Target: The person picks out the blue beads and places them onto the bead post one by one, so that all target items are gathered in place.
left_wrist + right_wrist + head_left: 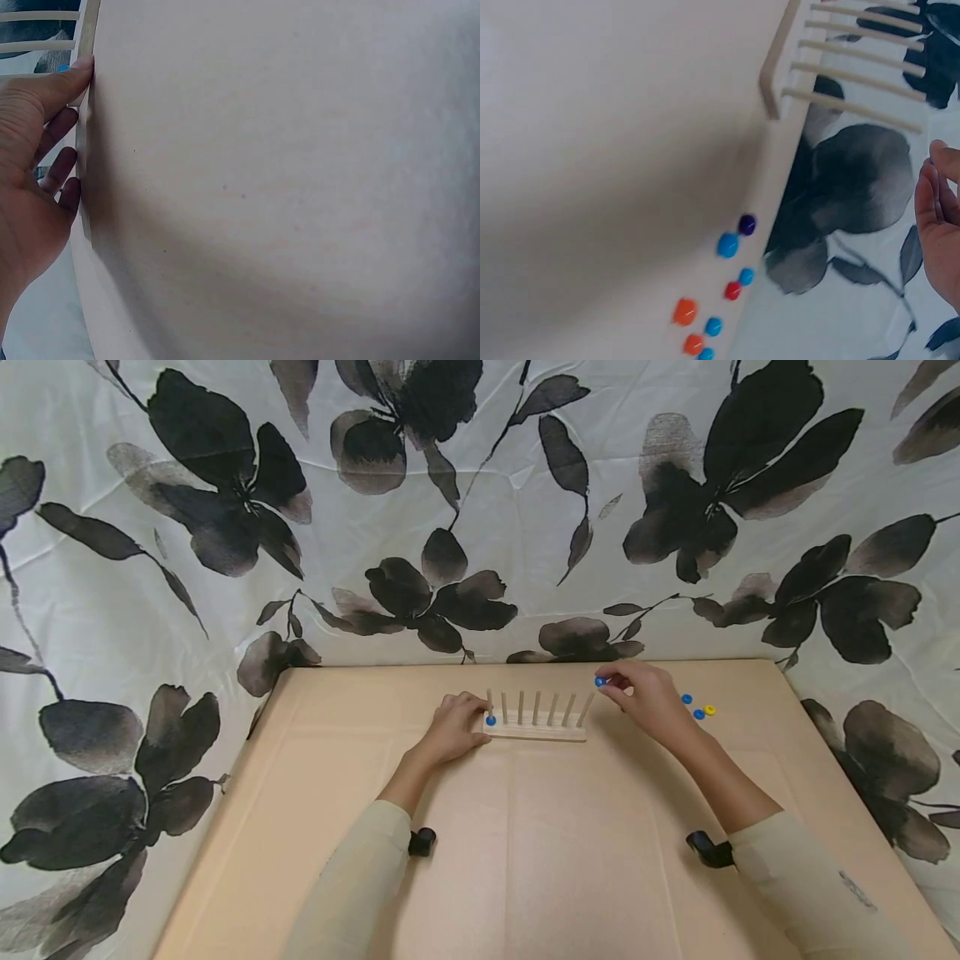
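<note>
A wooden peg rack (pixel 536 735) has a row of several thin upright pegs on a flat base. One blue bead (pixel 491 721) sits low on its leftmost peg. My left hand (pixel 453 727) grips the rack's left end, the thumb along the front edge of the base, as the left wrist view also shows. Between thumb and fingertips my right hand (pixel 641 693) pinches another blue bead (pixel 600 681), close beside the top of the rightmost peg. In the right wrist view, fingertips mostly hide that bead, just past the end peg (pixel 855 112).
Loose blue and yellow beads (pixel 709 710) lie right of the rack, beside the right forearm. The right wrist view shows several beads (pixel 727 245) scattered near the table's edge. Behind the tan table (pixel 585 860) hangs a white cloth (pixel 555 527) with dark flowers.
</note>
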Motion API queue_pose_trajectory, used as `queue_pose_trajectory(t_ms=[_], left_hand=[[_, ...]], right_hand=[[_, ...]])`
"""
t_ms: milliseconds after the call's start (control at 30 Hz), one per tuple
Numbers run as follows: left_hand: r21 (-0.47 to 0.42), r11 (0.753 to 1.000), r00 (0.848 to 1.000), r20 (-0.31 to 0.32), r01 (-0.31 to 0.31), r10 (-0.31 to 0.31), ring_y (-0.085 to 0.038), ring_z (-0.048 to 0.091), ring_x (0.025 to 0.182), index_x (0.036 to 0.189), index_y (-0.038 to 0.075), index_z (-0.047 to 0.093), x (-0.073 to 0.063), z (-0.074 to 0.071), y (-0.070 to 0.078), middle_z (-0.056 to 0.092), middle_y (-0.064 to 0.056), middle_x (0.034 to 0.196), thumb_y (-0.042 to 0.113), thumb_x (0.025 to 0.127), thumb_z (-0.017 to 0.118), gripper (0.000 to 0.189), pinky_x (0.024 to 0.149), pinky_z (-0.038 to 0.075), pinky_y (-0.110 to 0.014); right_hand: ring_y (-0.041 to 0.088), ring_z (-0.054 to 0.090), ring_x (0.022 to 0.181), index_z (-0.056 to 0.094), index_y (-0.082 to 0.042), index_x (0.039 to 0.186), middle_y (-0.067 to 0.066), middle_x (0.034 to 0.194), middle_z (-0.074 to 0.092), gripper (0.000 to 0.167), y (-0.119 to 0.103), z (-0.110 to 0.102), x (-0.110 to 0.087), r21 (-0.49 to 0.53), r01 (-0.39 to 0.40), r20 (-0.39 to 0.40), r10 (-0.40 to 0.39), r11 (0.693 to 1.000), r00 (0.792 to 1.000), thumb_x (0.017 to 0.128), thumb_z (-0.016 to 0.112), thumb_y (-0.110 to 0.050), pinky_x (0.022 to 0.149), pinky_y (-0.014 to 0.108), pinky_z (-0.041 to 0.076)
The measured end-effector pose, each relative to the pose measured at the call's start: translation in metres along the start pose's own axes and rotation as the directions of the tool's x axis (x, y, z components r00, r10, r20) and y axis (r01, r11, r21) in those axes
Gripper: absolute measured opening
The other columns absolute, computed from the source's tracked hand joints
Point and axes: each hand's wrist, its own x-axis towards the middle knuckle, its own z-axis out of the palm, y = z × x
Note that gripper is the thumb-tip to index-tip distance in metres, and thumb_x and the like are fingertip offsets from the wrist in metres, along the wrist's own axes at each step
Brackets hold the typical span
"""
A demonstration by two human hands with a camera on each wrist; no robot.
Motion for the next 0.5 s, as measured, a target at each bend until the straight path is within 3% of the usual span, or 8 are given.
queue_pose_trajectory(t_ms=[200, 500], left_hand=[[0.000, 1.000, 1.000, 0.004, -0.002, 0.002, -0.032, 0.045, 0.129, 0.133, 0.013, 0.066, -0.002, -0.001, 0.000, 0.061, -0.004, 0.136, 0.025, 0.087, 0.084, 0.050, 0.111, 0.037, -0.052], [0.004, 1.000, 1.000, 0.016, -0.009, 0.009, -0.032, 0.046, 0.130, 0.133, 0.012, 0.065, -0.003, -0.003, 0.000, 0.061, -0.004, 0.136, 0.026, 0.087, 0.084, 0.051, 0.111, 0.037, -0.051]], right_hand=[[0.023, 0.070, 0.086, 0.074, -0.004, 0.110, 0.009, 0.098, 0.072, 0.018, -0.023, 0.008, 0.013, 0.052, 0.042, 0.023, -0.044, 0.998, 0.999, 0.092, 0.076, -0.005, 0.074, 0.042, 0.058], [0.018, 0.067, 0.088, 0.074, -0.007, 0.110, 0.005, 0.101, 0.071, 0.019, -0.051, 0.032, 0.029, 0.138, 0.082, 0.070, -0.092, 0.987, 0.993, 0.092, 0.077, -0.006, 0.079, 0.035, 0.059]])
